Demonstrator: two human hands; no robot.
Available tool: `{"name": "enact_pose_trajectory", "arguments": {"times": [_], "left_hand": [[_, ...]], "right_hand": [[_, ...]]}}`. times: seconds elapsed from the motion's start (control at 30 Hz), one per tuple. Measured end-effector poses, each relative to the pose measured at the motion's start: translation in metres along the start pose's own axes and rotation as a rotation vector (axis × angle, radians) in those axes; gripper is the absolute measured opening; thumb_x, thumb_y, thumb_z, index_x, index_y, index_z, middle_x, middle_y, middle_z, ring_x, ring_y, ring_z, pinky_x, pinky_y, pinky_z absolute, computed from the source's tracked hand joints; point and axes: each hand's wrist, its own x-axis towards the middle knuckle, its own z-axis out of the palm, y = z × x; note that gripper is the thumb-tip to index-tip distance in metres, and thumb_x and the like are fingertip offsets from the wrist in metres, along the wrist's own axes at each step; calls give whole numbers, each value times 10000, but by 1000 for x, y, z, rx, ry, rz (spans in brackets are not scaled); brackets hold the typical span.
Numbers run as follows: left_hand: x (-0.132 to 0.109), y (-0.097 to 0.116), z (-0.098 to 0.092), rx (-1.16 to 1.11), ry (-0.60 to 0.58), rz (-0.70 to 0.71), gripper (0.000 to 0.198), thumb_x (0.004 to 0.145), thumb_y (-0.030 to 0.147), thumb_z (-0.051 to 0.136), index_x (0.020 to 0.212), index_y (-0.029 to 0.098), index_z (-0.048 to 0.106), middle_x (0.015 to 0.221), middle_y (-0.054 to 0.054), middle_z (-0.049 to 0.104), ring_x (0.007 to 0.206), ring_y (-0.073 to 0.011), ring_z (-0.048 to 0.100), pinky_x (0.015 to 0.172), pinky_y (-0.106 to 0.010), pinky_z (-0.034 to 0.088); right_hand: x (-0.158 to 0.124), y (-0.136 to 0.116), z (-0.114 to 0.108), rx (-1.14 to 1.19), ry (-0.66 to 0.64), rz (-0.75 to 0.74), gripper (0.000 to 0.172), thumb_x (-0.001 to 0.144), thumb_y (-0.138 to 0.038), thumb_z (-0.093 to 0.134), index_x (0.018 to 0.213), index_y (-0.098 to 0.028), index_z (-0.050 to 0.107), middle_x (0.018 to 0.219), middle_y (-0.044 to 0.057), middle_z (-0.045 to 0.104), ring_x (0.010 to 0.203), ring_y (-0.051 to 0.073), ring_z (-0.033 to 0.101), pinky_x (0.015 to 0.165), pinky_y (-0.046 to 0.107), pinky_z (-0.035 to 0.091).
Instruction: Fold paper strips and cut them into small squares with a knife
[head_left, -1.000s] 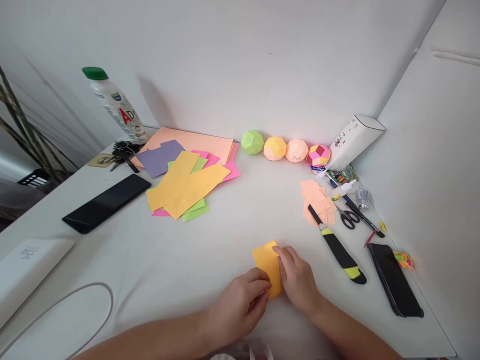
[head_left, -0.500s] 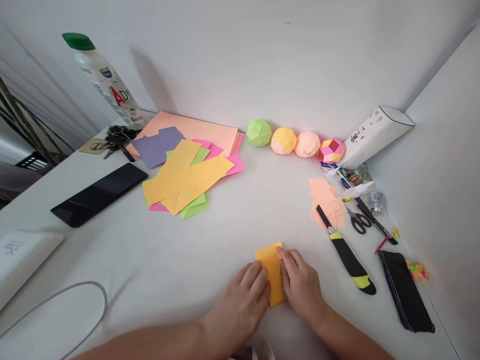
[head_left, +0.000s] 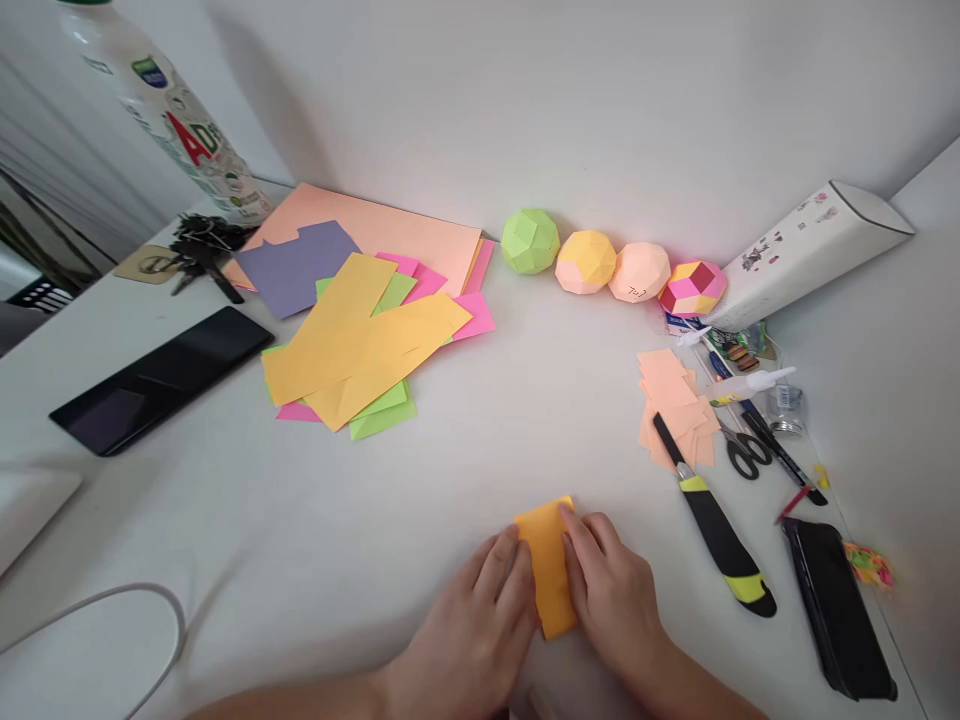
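Note:
A folded piece of orange paper [head_left: 549,575] lies near the table's front edge, taller than it is wide. My left hand [head_left: 480,610] grips its left edge, with the fingers bent over that side. On the opposite edge, my right hand [head_left: 611,580] is closed, its index fingertip pressing near the top right corner. The right thumb is mostly hidden. To the right of my hands is a black and yellow-green utility knife [head_left: 716,535], its tip resting on a pile of small peach paper pieces [head_left: 671,390].
Coloured paper sheets [head_left: 360,350] overlap at the left, beside a black phone [head_left: 161,380]. Faceted paper balls [head_left: 530,241] line the wall. Scissors [head_left: 744,452], pens, a glue tube [head_left: 750,385] and another phone [head_left: 840,610] lie right. A cable [head_left: 176,610] curves front left.
The camera view has shifted and come somewhat closer to the table. Both hands stay on the orange paper's edges, with barely any movement of their own.

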Motion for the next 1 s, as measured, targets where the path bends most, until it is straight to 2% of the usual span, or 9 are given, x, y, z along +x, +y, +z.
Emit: {"name": "enact_pose_trajectory", "arguments": {"times": [0.27, 0.4, 0.7, 0.83, 1.0], "left_hand": [[1, -3, 1, -33, -12, 51, 239, 865, 238, 568, 1032, 77, 625, 1145, -186, 614, 1140, -345, 535, 966, -490, 394], [-1, -2, 4, -66, 33, 12, 258, 853, 253, 597, 1024, 61, 628, 1148, -196, 614, 1149, -366, 528, 978, -495, 392], [-1, -2, 4, -110, 59, -5, 248, 865, 250, 591, 1017, 58, 630, 1128, -183, 627, 1154, -353, 526, 987, -478, 398], [0, -4, 1, -96, 23, 17, 226, 864, 225, 571, 1016, 67, 625, 1134, -187, 618, 1156, -347, 519, 989, -488, 370], [1, -6, -1, -40, -82, 45, 261, 883, 242, 486, 1053, 90, 612, 1166, -159, 595, 1149, -328, 513, 982, -468, 347]], "right_hand": [[0, 1, -2, 88, 17, 17, 377, 914, -103, 372, 1267, -169, 487, 811, 54, 613, 591, 145, 601, 447, 231, 436], [-2, 1, -2, 99, 9, 24, 387, 912, -103, 381, 1281, -170, 479, 828, 62, 618, 617, 150, 613, 463, 230, 445], [1, -1, -4, 94, 3, 33, 368, 907, -99, 399, 1256, -154, 502, 842, 65, 628, 628, 153, 626, 463, 230, 450], [1, -1, -4, 99, -3, 31, 382, 901, -93, 403, 1264, -154, 506, 838, 61, 623, 625, 152, 622, 464, 230, 452], [1, -1, -5, 108, 24, 54, 366, 911, -130, 424, 1265, -154, 514, 830, 63, 613, 613, 153, 612, 461, 232, 458]]}}
